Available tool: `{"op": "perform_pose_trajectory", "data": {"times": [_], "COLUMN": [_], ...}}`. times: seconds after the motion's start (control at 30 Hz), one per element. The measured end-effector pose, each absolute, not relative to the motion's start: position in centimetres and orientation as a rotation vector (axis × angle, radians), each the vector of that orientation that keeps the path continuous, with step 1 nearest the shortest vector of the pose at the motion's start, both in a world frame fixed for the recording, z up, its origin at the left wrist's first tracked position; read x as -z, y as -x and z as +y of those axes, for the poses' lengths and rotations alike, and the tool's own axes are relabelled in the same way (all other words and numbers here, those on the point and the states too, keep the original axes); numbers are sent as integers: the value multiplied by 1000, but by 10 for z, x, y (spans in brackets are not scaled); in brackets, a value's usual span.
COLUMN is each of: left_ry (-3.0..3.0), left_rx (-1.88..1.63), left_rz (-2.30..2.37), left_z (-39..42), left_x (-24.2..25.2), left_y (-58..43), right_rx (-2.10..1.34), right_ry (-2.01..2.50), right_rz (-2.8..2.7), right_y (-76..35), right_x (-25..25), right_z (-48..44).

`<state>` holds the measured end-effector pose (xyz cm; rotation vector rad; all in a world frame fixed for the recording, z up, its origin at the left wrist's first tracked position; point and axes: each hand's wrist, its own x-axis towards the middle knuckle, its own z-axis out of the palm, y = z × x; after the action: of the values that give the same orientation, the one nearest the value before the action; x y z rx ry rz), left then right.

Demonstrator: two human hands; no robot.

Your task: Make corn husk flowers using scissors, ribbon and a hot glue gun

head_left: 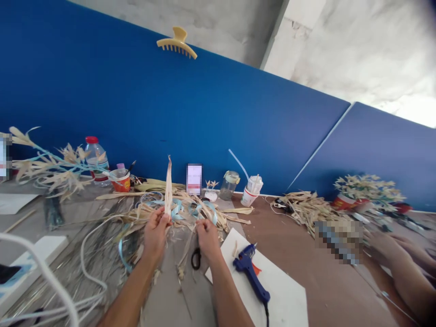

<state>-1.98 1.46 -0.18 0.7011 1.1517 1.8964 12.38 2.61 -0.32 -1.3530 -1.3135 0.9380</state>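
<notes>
Upright in my left hand (156, 234) stands a pale dried corn husk strip (168, 188), pinched near its lower end between thumb and fingers. My right hand (207, 236) is a short way to the right, fingers closed; whatever they may hold is too small to make out. Just below it lies a black loop handle (195, 259), probably of scissors, partly hidden by my wrist. Behind both hands is a loose pile of dried husks (136, 213) mixed with light blue ribbon (177, 209). A blue glue gun (252, 274) rests on a white board (286, 290) beside my right forearm.
Along the blue partition (204, 109) stand a bottle (97, 159), a paper cup (121, 180), a phone (194, 179), a glass jar (230, 185) and a cup (250, 193). White cables (85, 254) cross the left side. Another person's hands (384, 250) work at right near more husks (306, 206).
</notes>
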Motion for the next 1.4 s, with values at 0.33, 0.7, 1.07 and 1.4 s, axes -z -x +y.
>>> {"op": "perform_pose_trajectory", "data": {"times": [0.33, 0.7, 1.07, 1.4], "left_ry": [-509, -759, -709, -549], "left_rx": [-1583, -1635, -1614, -1674], "left_rz": [792, 1138, 977, 850], "left_z": [7, 13, 8, 7], "left_x": [-3, 12, 7, -12], "left_y": [4, 8, 2, 9], "right_rx": [-1446, -1420, -1373, -1223], "right_ry": [988, 928, 970, 1059], "right_rz": [-967, -1028, -1156, -1364], "right_y": [-107, -103, -101, -93], "right_x": [-2, -10, -2, 5], "right_z": [19, 13, 15, 11]}}
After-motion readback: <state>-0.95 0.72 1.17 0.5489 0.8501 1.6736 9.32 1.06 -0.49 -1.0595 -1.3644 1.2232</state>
